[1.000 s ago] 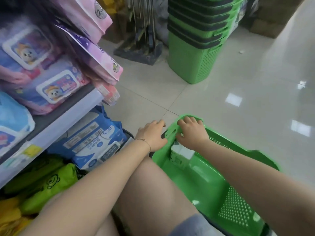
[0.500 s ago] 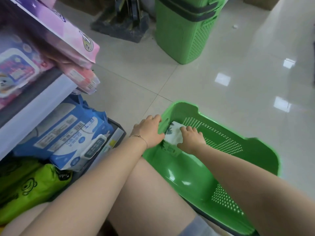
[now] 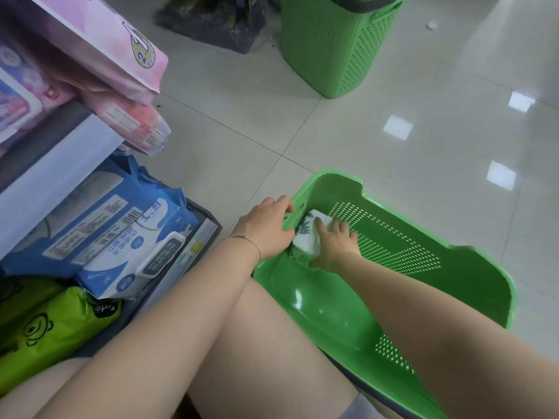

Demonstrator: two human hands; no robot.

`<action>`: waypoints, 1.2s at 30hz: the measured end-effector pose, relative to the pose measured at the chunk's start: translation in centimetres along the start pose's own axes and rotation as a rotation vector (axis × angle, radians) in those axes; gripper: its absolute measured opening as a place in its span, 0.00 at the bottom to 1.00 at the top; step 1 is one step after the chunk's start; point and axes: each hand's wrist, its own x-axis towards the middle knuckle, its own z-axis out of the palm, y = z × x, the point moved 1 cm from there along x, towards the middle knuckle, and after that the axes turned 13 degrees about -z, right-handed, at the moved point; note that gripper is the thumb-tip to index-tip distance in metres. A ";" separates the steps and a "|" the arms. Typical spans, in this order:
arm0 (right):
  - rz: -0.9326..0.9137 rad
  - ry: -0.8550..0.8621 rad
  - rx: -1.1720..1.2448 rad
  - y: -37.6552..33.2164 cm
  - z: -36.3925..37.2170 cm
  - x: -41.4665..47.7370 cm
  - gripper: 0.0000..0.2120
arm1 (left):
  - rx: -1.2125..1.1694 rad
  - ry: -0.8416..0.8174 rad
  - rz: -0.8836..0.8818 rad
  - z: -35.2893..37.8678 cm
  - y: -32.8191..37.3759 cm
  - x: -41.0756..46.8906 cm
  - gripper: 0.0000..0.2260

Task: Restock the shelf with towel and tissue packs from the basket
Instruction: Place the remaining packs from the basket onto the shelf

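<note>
in the far left corner of the basket (image 3: pixel 453 282) the tissue pack (image 3: pixel 305 241) is gripped by the right hand (image 3: pixel 332 243), the rim beside it held by the left hand (image 3: pixel 266 228); the pack is judged light, soft, film-slick, best clasped across its sides

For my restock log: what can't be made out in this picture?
Head view:
- White pack: its print is blurred, and the right hand gripping it covers part.
- Left hand: fingers partly hidden by the green basket wall; its hold is unclear.
- Pink packs on the shelf: cut off by the top and left edges.
</note>
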 end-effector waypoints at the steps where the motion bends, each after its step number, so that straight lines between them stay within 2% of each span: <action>1: 0.003 0.015 -0.027 -0.3 0.2 0.0 0.51 | -0.003 -0.003 0.003 0.0 0.0 0.0 0.16; 9: 0.064 0.079 0.064 -0.7 0.3 -1.2 0.47 | 0.046 -0.013 0.004 0.3 -0.1 -0.4 0.16; 16: 0.052 0.027 -0.008 -0.1 -4.8 -2.6 0.42 | -0.052 0.002 -0.040 -1.0 0.2 -1.3 0.17; 21: 0.055 -0.016 -0.079 -0.3 -9.4 -4.3 0.45 | -0.098 0.074 -0.047 -3.5 0.2 -2.4 0.19; 25: 0.044 0.013 -0.093 -1.4 -13.7 -5.9 0.49 | -0.113 0.156 -0.062 -5.9 -0.4 -4.4 0.19; 30: 0.038 0.088 -0.136 -4.1 -19.0 -8.9 0.45 | -0.111 0.226 -0.076 -8.3 -1.1 -7.5 0.20; 36: -0.041 0.226 -0.271 -8.5 -24.0 -12.6 0.48 | -0.137 0.301 -0.129 -10.9 -2.3 -10.5 0.20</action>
